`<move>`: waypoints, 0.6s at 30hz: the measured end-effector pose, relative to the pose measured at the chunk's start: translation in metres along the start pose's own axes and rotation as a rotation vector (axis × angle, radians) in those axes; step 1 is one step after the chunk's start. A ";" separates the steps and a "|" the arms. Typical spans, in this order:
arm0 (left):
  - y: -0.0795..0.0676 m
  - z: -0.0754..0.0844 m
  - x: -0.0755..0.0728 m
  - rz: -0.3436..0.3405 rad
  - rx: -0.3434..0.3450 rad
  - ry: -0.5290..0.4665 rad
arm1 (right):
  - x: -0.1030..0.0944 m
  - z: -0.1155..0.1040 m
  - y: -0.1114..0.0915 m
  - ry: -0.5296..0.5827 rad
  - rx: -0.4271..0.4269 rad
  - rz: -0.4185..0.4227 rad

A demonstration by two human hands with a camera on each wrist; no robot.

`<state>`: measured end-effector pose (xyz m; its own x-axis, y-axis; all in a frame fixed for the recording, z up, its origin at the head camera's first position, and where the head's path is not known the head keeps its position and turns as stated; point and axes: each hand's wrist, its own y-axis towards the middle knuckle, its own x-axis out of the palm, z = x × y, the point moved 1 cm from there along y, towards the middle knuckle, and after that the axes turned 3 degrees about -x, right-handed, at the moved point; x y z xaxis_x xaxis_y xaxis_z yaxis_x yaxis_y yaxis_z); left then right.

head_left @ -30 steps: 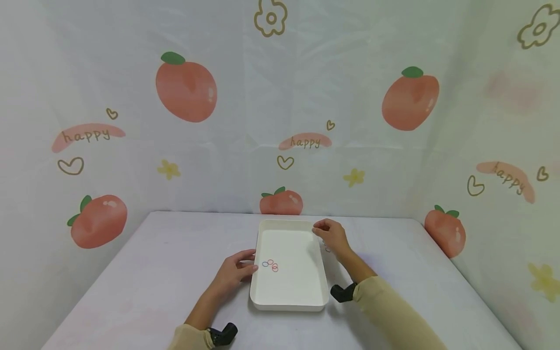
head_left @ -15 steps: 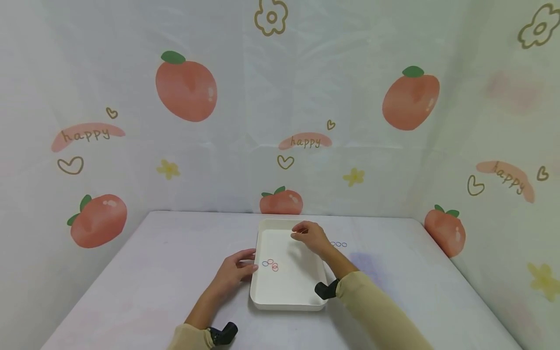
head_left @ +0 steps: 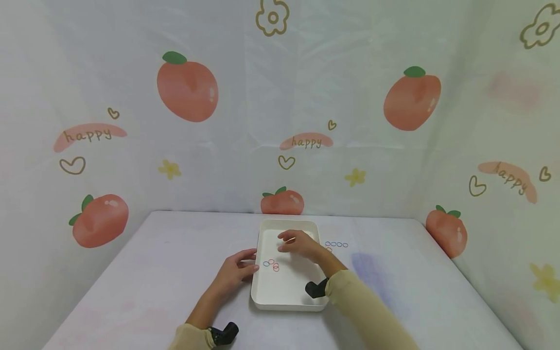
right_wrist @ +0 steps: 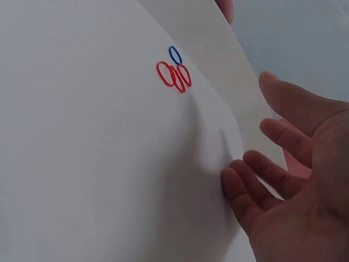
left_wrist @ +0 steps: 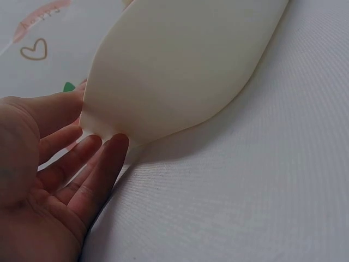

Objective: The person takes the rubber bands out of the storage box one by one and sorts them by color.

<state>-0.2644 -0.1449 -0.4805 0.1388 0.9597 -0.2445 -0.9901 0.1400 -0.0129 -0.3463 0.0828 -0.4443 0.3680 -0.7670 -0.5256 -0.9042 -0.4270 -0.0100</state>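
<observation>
A shallow white tray (head_left: 288,307) lies on the table. Inside it, one blue ring (right_wrist: 175,55) and 3 red rings (right_wrist: 165,74), thin like rubber bands, sit bunched near the left wall. At the tray's left side my left hand (head_left: 236,268) rests its thumb and fingertips against the outer wall (left_wrist: 180,71). My right hand (head_left: 302,244) hovers over the far half of the tray, thumb and fingers apart; nothing shows between them. Just beyond the tray's right wall lie several blue rings (head_left: 339,244) in a row, with a red ring (head_left: 329,250) partly hidden by the right wrist.
A white cloth covers the table (head_left: 183,243), with a bluish patch (head_left: 369,272) to the right. Behind it hangs a white curtain (head_left: 245,97) printed with fruit. A black wrist camera (head_left: 316,288) on the right arm hangs over the tray's right edge.
My right hand has moved left from the tray's far right corner to above its inside, and its fingers have spread apart. That uncovers the rings to the right. My left hand stays put.
</observation>
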 end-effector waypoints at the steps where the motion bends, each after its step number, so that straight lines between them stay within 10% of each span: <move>1: 0.000 0.000 0.000 0.000 -0.001 0.000 | 0.001 0.000 0.000 0.012 -0.004 -0.022; 18: 0.000 0.001 0.001 0.007 -0.011 -0.016 | 0.023 -0.002 0.010 -0.110 -0.035 -0.173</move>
<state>-0.2646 -0.1439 -0.4800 0.1319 0.9644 -0.2292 -0.9912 0.1304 -0.0217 -0.3464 0.0602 -0.4547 0.4895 -0.6251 -0.6080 -0.8209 -0.5655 -0.0795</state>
